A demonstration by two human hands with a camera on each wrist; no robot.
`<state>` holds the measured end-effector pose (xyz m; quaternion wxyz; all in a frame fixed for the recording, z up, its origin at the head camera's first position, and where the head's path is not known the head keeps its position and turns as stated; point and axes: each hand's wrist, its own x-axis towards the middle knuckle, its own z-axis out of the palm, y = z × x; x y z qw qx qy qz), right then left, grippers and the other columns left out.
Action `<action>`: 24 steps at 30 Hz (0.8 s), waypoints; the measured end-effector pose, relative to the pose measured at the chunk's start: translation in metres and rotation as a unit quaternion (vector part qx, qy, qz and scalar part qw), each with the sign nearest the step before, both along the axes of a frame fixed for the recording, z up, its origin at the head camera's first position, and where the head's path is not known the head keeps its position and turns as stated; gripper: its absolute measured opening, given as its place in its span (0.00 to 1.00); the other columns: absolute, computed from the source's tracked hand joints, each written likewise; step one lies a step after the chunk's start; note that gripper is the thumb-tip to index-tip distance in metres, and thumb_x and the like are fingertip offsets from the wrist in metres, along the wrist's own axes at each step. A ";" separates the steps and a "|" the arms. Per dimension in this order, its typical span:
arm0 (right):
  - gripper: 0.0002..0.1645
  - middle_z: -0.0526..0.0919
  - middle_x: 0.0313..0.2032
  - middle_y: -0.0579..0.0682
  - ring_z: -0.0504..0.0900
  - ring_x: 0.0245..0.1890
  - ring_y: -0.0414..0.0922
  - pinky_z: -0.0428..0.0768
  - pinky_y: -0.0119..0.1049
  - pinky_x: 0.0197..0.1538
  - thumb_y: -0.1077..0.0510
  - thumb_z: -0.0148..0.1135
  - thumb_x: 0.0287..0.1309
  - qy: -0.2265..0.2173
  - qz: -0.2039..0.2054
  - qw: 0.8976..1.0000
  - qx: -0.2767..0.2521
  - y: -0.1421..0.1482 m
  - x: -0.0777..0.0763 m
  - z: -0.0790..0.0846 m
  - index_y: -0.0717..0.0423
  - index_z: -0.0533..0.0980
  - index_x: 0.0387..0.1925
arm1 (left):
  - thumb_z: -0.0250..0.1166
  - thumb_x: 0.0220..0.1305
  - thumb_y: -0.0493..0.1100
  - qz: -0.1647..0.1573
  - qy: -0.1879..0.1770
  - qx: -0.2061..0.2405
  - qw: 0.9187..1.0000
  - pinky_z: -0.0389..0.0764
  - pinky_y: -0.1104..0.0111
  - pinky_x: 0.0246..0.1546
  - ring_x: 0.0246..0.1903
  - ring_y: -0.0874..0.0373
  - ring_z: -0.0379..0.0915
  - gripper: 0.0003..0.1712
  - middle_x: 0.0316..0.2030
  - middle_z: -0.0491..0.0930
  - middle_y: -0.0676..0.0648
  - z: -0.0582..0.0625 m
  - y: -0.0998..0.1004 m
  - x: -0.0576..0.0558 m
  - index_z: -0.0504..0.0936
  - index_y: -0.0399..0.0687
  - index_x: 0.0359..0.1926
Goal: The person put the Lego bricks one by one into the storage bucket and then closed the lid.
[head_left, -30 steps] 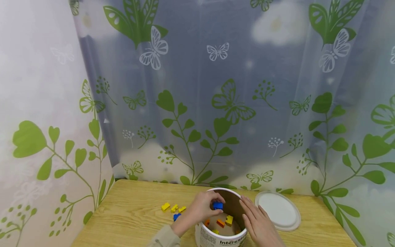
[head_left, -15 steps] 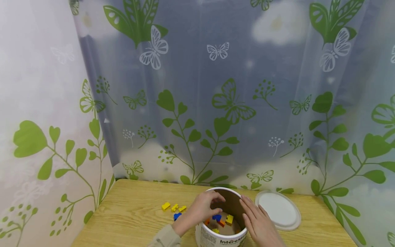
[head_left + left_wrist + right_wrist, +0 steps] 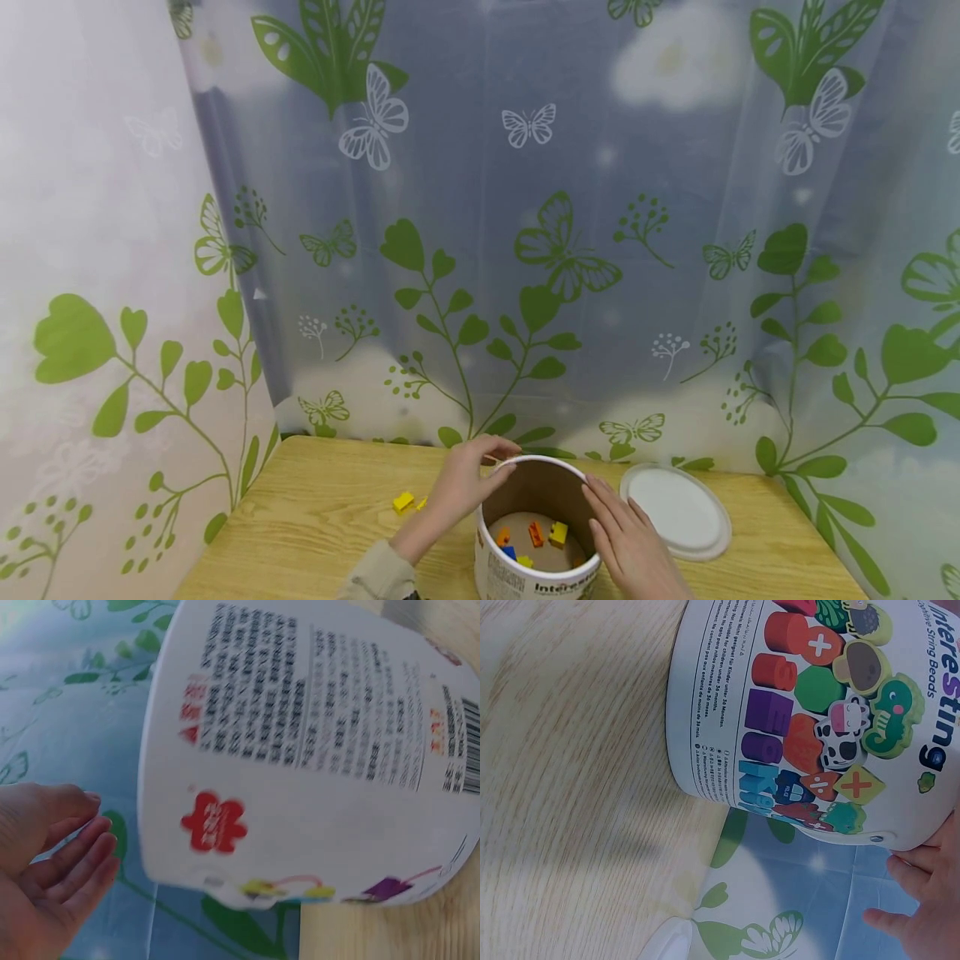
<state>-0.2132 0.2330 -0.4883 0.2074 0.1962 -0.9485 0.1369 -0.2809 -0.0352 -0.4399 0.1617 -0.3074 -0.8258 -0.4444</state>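
Note:
A white tub [image 3: 542,575] with printed sides stands at the table's front, mouth upward. On its bottom lie a yellow toy brick [image 3: 557,534], an orange brick [image 3: 503,537], a red-orange brick [image 3: 536,534], a blue brick [image 3: 509,552] and another yellow piece [image 3: 525,562]. My left hand [image 3: 467,481] hovers by the tub's left rim, its fingers loosely bent. Nothing is between thumb and fingers of this hand [image 3: 60,862] in the left wrist view. With fingers straight, my right hand [image 3: 632,537] rests against the tub's right rim.
A white round lid [image 3: 675,512] lies on the wooden table [image 3: 330,517] right of the tub. Left of the tub sits a yellow brick [image 3: 402,501], with a second yellow piece [image 3: 422,503] partly behind my left hand. A patterned curtain [image 3: 450,250] hangs behind the table.
The left hand let go of the blue brick, which dropped into the tub. That hand then moved up and left, out of the tub's mouth. The right hand stayed put.

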 end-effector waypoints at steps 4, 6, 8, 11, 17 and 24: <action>0.27 0.70 0.71 0.52 0.69 0.70 0.52 0.70 0.64 0.66 0.56 0.56 0.72 -0.005 -0.003 1.000 0.001 -0.001 0.000 0.001 0.58 0.71 0.70 | 0.69 0.66 0.36 0.028 0.005 0.003 1.000 0.86 0.60 0.47 0.45 0.52 0.84 0.12 0.46 0.87 0.48 0.002 -0.013 -0.003 0.85 0.44 0.50; 0.27 0.70 0.71 0.52 0.69 0.70 0.52 0.70 0.64 0.66 0.56 0.56 0.73 -0.008 -0.004 1.000 0.000 -0.001 0.000 0.001 0.58 0.71 0.70 | 0.69 0.66 0.36 0.040 0.007 0.005 0.999 0.86 0.59 0.47 0.45 0.51 0.84 0.12 0.46 0.87 0.48 0.002 -0.021 -0.004 0.85 0.44 0.51; 0.27 0.70 0.71 0.51 0.69 0.70 0.52 0.70 0.64 0.66 0.56 0.56 0.73 -0.010 -0.004 1.000 -0.001 -0.001 -0.001 0.001 0.58 0.71 0.70 | 0.69 0.66 0.37 0.054 0.008 0.008 0.998 0.86 0.58 0.47 0.45 0.51 0.84 0.12 0.46 0.87 0.48 -0.001 -0.029 -0.005 0.85 0.45 0.50; 0.27 0.70 0.71 0.51 0.69 0.70 0.52 0.70 0.64 0.66 0.56 0.56 0.73 -0.009 -0.002 1.000 -0.002 0.000 -0.001 0.001 0.57 0.71 0.70 | 0.70 0.65 0.36 0.075 0.007 0.011 0.997 0.86 0.57 0.47 0.46 0.50 0.84 0.13 0.47 0.87 0.47 -0.007 -0.041 -0.008 0.85 0.45 0.51; 0.27 0.71 0.71 0.51 0.70 0.69 0.52 0.72 0.63 0.64 0.57 0.58 0.71 0.013 0.006 1.000 0.000 0.000 -0.001 -0.001 0.57 0.72 0.69 | 0.70 0.65 0.35 0.128 -0.010 0.004 0.992 0.86 0.53 0.47 0.46 0.47 0.83 0.14 0.48 0.86 0.45 -0.024 -0.064 -0.012 0.85 0.44 0.51; 0.27 0.71 0.71 0.51 0.71 0.69 0.52 0.72 0.63 0.64 0.57 0.58 0.71 0.014 0.007 1.000 0.000 0.001 0.000 -0.001 0.57 0.72 0.69 | 0.70 0.63 0.33 0.159 -0.025 -0.015 0.987 0.85 0.48 0.45 0.45 0.41 0.82 0.15 0.47 0.85 0.39 -0.047 -0.089 -0.015 0.84 0.40 0.51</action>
